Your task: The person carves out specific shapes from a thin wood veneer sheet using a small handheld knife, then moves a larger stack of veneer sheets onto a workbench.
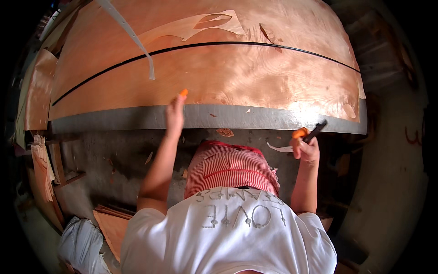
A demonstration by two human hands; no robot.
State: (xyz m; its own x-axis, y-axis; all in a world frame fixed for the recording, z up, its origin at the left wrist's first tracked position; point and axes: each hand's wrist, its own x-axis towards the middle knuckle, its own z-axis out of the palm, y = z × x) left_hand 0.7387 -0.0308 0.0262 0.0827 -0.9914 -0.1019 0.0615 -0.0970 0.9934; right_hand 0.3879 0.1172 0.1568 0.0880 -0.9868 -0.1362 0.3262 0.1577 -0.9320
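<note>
From my remote seat, the big veneer sheet [237, 73] reads as thin wood, reddish-brown with swirling grain, smooth and faintly shiny where light falls near its right end. A paler paper-like strip [130, 36] lies curled over it, matt. The counter [205, 118] edge beneath looks grey, dull and rough, like worn board or concrete. My left hand [174, 114] pinches a small orange piece [183, 92], plastic by its look. My right hand [306, 148] grips a tool [310, 133] with orange and black plastic, slightly glossy. The floor [123, 155] is rough grey, littered with wood scraps.
</note>
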